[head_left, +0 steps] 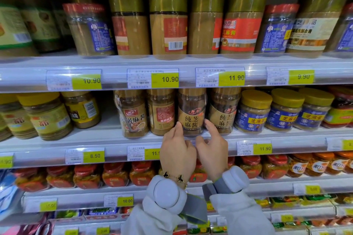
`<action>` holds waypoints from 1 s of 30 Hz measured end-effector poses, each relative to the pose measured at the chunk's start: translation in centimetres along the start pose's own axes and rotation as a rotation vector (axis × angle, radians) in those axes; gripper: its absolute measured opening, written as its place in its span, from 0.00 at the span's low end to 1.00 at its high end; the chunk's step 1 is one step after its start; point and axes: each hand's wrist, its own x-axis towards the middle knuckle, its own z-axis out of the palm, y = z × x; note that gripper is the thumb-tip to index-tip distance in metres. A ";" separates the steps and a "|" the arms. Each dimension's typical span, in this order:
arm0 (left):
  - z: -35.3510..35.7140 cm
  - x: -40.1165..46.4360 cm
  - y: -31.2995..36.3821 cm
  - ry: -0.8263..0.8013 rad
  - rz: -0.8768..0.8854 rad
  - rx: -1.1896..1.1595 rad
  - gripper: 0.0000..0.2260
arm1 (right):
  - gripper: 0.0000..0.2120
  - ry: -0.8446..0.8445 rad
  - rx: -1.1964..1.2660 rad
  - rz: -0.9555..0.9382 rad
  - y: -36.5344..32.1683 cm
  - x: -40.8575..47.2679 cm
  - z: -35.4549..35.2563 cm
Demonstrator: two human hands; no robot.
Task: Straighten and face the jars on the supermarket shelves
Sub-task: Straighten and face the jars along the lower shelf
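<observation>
A brown sesame-paste jar (pixel 192 112) stands at the front of the middle shelf (pixel 107 135), its tan label facing me. My left hand (pixel 176 149) touches its lower left side with a raised finger. My right hand (pixel 212 147) touches its lower right side the same way. Both hands sit just below the jar, over the shelf's price rail. To its left stands a jar turned sideways (pixel 162 112), showing its red back label. Another brown jar (pixel 222 110) stands to the right, label forward.
The top shelf holds tall gold-lidded jars (pixel 168 19), several turned off-front. Yellow-lidded blue-label jars (pixel 252 110) stand to the right, yellow jars (pixel 45 116) to the left. Red-lidded jars (pixel 114 175) fill the shelf below. Price tags line the rails.
</observation>
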 end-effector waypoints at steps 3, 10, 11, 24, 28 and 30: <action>-0.1 0.0 0.1 -0.007 -0.007 -0.004 0.25 | 0.25 0.001 0.019 0.001 -0.1 -0.1 0.1; -0.3 0.2 0.1 -0.020 -0.007 -0.011 0.26 | 0.27 -0.009 0.029 -0.004 -0.3 -0.5 0.3; -0.4 0.2 0.1 -0.020 -0.006 -0.007 0.26 | 0.27 -0.011 0.022 -0.009 -0.4 -0.5 0.4; 0.0 0.4 -0.1 -0.030 0.034 -0.036 0.26 | 0.26 0.020 -0.089 -0.077 -0.4 -0.7 0.1; 0.1 0.2 -0.3 -0.017 0.039 -0.036 0.25 | 0.24 0.050 -0.179 -0.071 -0.5 -0.9 -0.1; 0.1 0.2 -0.3 -0.018 0.042 -0.034 0.25 | 0.23 0.067 -0.187 -0.071 -0.6 -1.0 0.0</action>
